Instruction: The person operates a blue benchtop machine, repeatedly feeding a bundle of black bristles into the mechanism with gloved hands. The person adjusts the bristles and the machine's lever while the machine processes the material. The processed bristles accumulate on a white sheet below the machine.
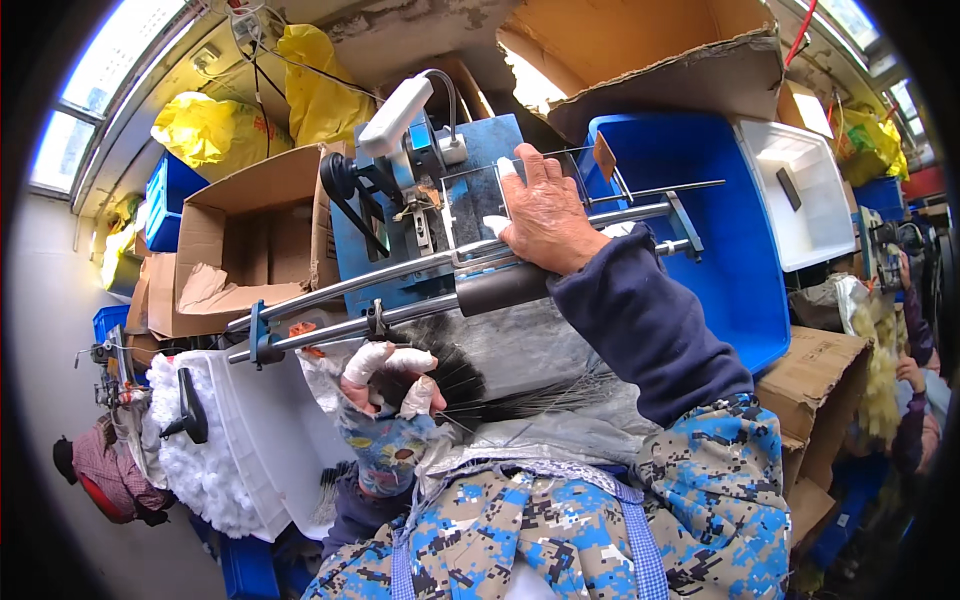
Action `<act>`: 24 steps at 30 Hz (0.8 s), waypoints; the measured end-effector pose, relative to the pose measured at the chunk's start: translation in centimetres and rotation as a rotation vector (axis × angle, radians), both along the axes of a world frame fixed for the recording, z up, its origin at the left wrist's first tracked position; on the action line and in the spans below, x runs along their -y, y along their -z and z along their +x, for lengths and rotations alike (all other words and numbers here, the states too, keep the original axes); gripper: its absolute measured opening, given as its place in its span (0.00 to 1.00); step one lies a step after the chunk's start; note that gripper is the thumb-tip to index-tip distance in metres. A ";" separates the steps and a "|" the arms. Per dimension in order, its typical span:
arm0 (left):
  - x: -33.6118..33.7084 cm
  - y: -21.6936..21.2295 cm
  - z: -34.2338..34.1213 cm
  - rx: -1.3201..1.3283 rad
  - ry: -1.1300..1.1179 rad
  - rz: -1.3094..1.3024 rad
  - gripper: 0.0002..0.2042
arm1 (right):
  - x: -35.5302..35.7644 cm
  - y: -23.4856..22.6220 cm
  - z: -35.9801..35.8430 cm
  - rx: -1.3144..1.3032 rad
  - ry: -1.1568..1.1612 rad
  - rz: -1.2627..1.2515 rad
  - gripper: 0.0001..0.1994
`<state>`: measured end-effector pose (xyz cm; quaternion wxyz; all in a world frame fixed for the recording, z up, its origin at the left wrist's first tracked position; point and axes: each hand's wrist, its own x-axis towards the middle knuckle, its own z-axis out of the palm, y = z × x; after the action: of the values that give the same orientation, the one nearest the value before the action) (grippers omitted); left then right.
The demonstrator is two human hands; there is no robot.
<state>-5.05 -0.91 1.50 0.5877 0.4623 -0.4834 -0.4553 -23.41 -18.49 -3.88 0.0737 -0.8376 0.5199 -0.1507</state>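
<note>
My right hand [550, 215] rests with spread fingers on a clear plate [465, 208] of a blue bench machine [492, 135]. White wraps cover its thumb and one fingertip. Below that hand, two metal rods [350, 327] run across, with a dark roller-like cylinder [503, 290] beside them. My left hand [395, 380], its fingers also wrapped in white, is curled in my lap. Thin dark strands [460, 418] come out at its fingertips. Beside it, a black bristly bundle [455, 362] lies on a grey sheet [520, 345], long thin stems trailing right.
A large blue bin [700, 240] stands right of the machine, a cardboard box [245, 225] left of it. Nearer left is a white tub [250, 440] with white fluffy material [205, 485] and a black hairdryer-shaped tool [187, 410]. At far right, another person's hand [910, 373] holds yellowish fibre.
</note>
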 end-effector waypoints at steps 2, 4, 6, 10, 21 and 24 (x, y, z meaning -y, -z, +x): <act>0.1 -0.2 0.1 0.095 0.099 -0.091 0.23 | 0.1 -0.3 -0.3 -0.023 0.008 0.058 0.26; -0.4 -0.1 0.6 0.086 0.043 -0.042 0.23 | 0.1 -0.3 -0.2 0.014 -0.003 0.089 0.26; -0.9 0.3 1.1 0.014 -0.011 0.046 0.24 | 0.0 -0.6 -0.2 0.014 -0.022 0.132 0.25; -1.0 0.3 0.9 -0.028 -0.009 0.098 0.23 | -0.1 -0.2 0.9 0.013 -0.024 0.133 0.24; -0.9 -0.2 0.6 0.067 0.013 0.066 0.21 | -1.0 0.8 7.0 0.098 -0.058 0.011 0.24; -1.1 -0.5 0.7 0.144 0.004 0.027 0.20 | -1.0 1.1 7.5 0.119 -0.112 -0.021 0.26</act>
<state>-4.36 0.17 1.96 0.5442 0.5007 -0.5190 -0.4287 -15.88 -17.48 -5.01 0.1040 -0.8558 0.4652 -0.2010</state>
